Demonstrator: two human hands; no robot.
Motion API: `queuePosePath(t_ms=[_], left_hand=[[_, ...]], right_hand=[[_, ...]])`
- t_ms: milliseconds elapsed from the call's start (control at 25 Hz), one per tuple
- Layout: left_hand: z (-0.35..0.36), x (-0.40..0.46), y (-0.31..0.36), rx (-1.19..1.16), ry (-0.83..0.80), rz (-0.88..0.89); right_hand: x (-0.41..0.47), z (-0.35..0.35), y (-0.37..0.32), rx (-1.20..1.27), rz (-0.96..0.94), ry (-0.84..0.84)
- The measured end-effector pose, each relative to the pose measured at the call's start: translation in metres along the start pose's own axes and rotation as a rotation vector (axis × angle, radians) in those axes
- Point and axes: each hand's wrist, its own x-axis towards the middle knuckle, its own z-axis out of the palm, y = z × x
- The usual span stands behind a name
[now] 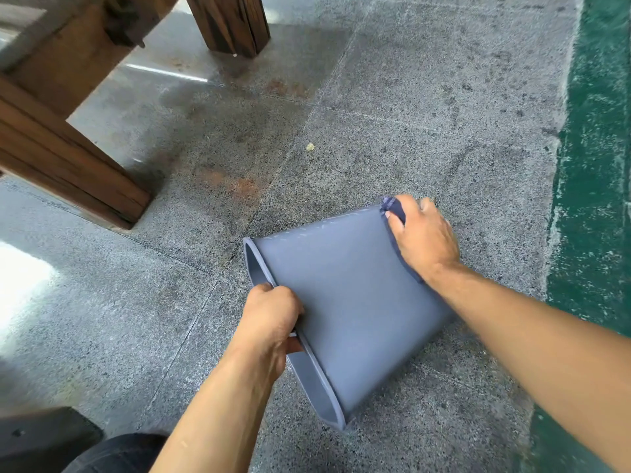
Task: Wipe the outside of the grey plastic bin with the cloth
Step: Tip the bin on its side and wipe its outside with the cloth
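The grey plastic bin (345,302) lies tipped on its side on the floor, its open mouth facing left and its base to the right. My left hand (269,322) grips the rim at the mouth, fingers curled over the edge. My right hand (423,233) is at the bin's base end, holding a dark blue cloth (394,206) against the upper right corner. Only a small part of the cloth shows above the fingers and along the base edge; the rest is under my palm.
Speckled grey stone floor (375,114) all around, with rust-coloured stains. Dark wooden furniture legs (232,22) and a wooden beam (68,165) stand at the upper left. A green painted strip (594,165) runs down the right. A small yellowish crumb (310,147) lies beyond the bin.
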Motion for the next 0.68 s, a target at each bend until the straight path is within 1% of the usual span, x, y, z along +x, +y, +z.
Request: queuePosePath(t_ms=[120,320,400,480,520,680], left_hand=[[-0.004,0.006,-0.002,-0.085,-0.023,-0.045],[-0.008,0.005,0.014,-0.294,-0.178,-0.066],[-0.009,0.007,0.024,-0.288,-0.158,-0.023],[-0.009,0.017,0.028,-0.219,-0.130,0.033],[-0.009,0.021,0.030,-0.219,-0.151,0.026],[-0.006,0.039,0.043,-0.282,-0.212,0.106]], right_hand=[[0.004,-0.001,0.011,-0.036,0.008,0.014],[0.006,-0.006,0.014,-0.037,0.053,-0.004],[0.005,-0.011,0.017,-0.042,0.059,-0.006],[0.003,-0.012,0.017,-0.060,0.036,-0.013],[0.002,-0.012,0.017,-0.068,0.023,-0.014],[0.007,-0.016,0.027,-0.088,0.013,0.023]])
